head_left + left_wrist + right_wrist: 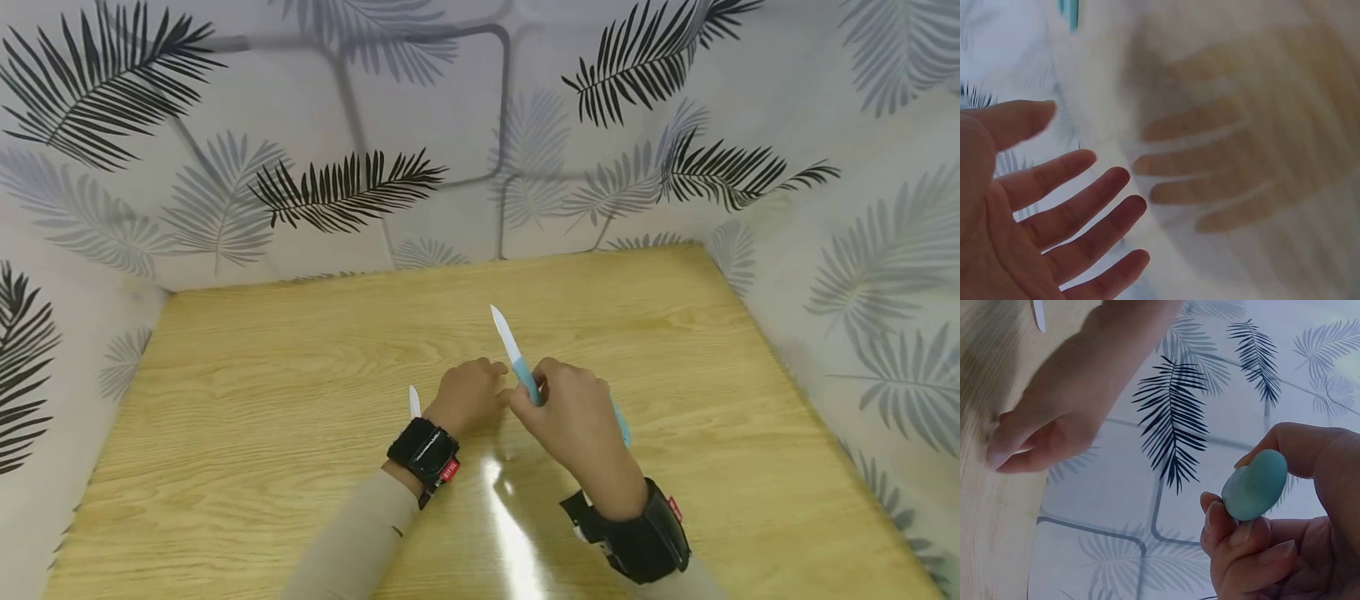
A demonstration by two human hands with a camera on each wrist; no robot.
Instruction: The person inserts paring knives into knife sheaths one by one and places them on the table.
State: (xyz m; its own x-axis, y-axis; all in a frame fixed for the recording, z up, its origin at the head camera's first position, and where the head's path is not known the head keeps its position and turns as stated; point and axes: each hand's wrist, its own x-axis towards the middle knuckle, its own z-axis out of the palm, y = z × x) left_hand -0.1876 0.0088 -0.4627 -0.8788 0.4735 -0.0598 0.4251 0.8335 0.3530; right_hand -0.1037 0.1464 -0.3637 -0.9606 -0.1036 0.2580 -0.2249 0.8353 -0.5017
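Note:
My right hand (573,408) grips a knife (525,379) by its turquoise handle, with the white blade pointing up and away toward the back of the table. In the right wrist view the rounded butt of that handle sits between thumb and curled fingers. My left hand (468,392) is just left of it, low over the table; its fingers are spread and hold nothing in the left wrist view. Beyond the left wrist shows a white blade (414,402), its lower part hidden by the arm. A turquoise object (621,423) lies right of my right hand, mostly covered by it.
The glossy wood-grain table (300,350) mirrors the left hand in the left wrist view and carries a bright light streak. Leaf-patterned cloth (450,108) stands behind the table and along both sides. Black straps with red tags (423,454) circle both wrists.

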